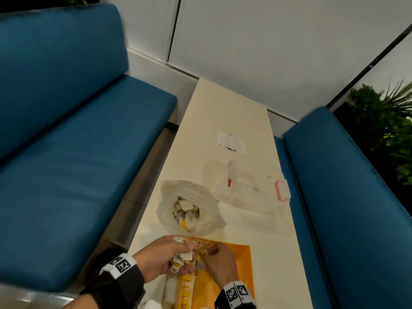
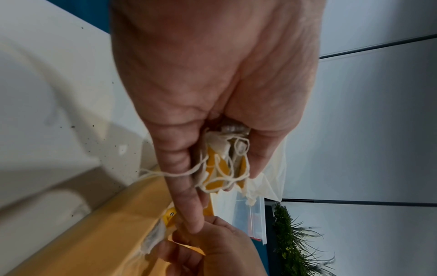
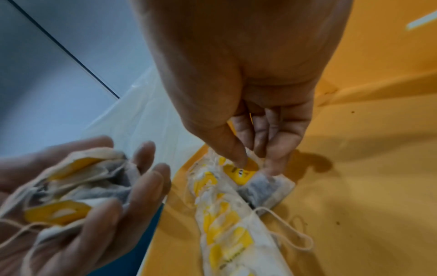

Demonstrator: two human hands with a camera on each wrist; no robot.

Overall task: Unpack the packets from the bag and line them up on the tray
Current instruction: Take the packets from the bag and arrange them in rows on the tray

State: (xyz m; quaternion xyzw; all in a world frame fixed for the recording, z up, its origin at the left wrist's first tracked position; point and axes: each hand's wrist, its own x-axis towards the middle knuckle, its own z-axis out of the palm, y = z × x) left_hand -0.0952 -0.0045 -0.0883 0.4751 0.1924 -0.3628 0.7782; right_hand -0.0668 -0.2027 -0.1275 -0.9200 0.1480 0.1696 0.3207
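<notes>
Packets (image 3: 73, 188), tea bags with yellow tags and loose strings, being held as a bunch in the left hand (image 1: 163, 256), fingers curled round them, most likely serving as a ready supply so the bag (image 1: 190, 207) need not be reached into for each one. More packets sitting inside that translucent bag, open-mouthed just beyond the hands on the table (image 1: 225, 112).

Right hand (image 1: 219, 259) pinching one packet (image 3: 262, 186) by its yellow tag between thumb and fingertips, setting it down at the far end of a row of packets (image 3: 222, 220) already lying along the left side of the orange tray (image 1: 239, 255). Tag probably chosen as the grip because firmer than the soft pouch and easier to steer. Laying each pouch overlapping the last, keeping the line tight and straight, judging from the row.

Strings trailing across the tray and tangling round the left fingers (image 2: 179, 168); snagging a neighbour while pulling one free looking like the main risk. Task appearing well under way, with plenty remaining in the bag.
</notes>
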